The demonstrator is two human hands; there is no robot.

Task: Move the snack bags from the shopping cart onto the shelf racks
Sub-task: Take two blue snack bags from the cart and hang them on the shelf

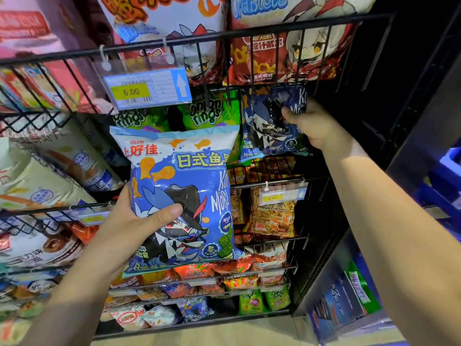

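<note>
Two blue fish-cracker bags are in hand. The nearer blue bag (182,196) is held upright in front of the wire rack (224,33), and the left hand (129,221) grasps its lower left edge, with the thumb (169,212) pressed across the printed front. The farther blue bag (269,126) is at the rack's middle tier, just beside the green onion ring bags (204,111) and under the upper basket. The right hand (311,123) clutches its upper right corner, fingers curled into the crumpled foil. Whether this bag already rests on the tier's wire cannot be told. Above it, behind the black bars, stand a red bag (274,58) and a white bag (169,21), both with cartoon figures. A price tag (147,88) reading 6.00 hangs from the top bar, just above the nearer bag. Below the farther bag sits an orange prawn cracker bag (272,211) behind a smaller price tag (282,194), and lower tiers hold more mixed snack packs.
</note>
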